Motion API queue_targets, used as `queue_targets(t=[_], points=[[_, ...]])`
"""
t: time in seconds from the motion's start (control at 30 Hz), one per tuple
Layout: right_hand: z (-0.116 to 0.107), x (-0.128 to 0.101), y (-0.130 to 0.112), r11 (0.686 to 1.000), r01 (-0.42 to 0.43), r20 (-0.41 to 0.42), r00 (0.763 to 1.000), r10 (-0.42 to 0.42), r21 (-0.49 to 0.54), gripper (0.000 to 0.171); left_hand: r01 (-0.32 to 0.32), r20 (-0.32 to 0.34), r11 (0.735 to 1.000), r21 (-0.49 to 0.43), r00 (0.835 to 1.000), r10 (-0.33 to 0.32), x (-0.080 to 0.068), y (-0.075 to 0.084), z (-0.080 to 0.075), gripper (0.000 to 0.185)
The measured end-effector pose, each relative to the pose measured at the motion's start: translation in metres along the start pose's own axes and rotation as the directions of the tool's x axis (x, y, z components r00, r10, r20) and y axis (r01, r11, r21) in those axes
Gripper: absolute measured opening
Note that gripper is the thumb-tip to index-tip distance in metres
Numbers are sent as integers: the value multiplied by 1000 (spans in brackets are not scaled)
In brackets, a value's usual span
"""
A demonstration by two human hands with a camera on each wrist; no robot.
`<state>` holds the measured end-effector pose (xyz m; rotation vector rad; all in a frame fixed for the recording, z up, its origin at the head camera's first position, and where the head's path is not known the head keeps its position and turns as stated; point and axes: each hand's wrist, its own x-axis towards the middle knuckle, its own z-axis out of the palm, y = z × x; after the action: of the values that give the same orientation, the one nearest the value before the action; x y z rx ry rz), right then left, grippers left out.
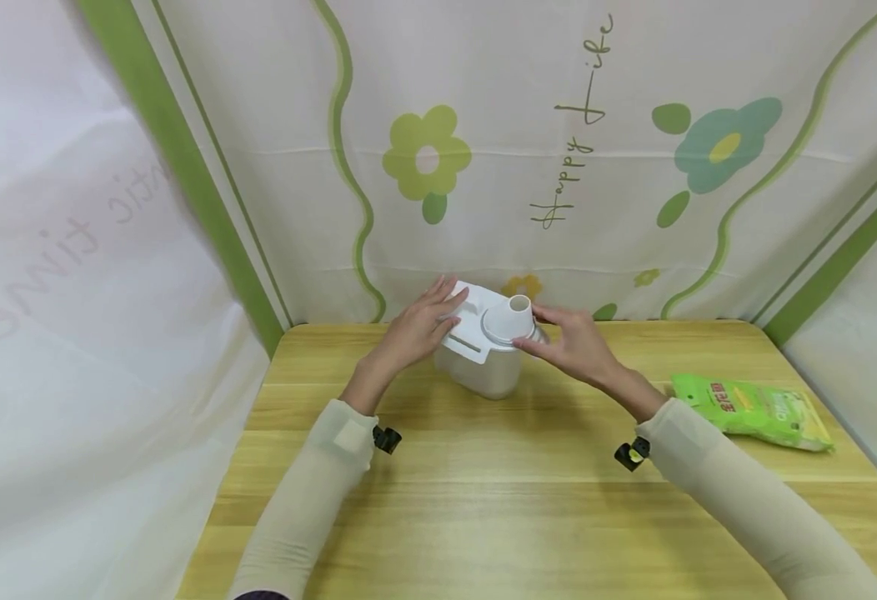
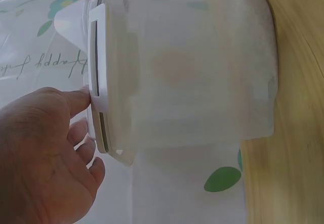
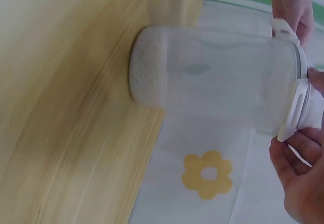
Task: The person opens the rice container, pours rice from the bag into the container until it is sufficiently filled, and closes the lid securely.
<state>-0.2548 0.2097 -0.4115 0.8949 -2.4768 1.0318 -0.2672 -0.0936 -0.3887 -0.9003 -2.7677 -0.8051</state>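
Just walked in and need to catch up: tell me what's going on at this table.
A person has both hands on a translucent container standing at the back of the wooden table. The left hand rests on its white lid; the right hand touches the lid by the funnel-like spout. A green packet lies untouched nearby.

head view high, facing down at table [image 1: 483,492]; both wrist views close, sharing container [image 2: 192,67].

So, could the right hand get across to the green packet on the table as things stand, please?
Probably yes: the green packet lies flat on the table on the right hand's own side, with bare wood between them. That hand would first have to leave the white container.
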Motion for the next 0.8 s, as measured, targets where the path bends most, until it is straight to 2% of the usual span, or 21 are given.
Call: queue_targets(t=[0.23,0.37,0.63,0.8], points=[[1,-5,-8,996,71,-52,996,-74,-52,58,-16,-10,1000,14,1000,16,2,-3,-1,50],[-2,-7,-12,992,99,-31,994,-102,-82,57,21,-35,999,31,999,-19,1,-4,0,51],[-18,0,-8,981,193,67,979,-192,-13,53,116,-144,992,46,984,-108,-4,1,-1,58],[-33,12,2,988,148,204,967,-154,44,65,145,-170,989,32,976,-138,-7,11,-5,64]])
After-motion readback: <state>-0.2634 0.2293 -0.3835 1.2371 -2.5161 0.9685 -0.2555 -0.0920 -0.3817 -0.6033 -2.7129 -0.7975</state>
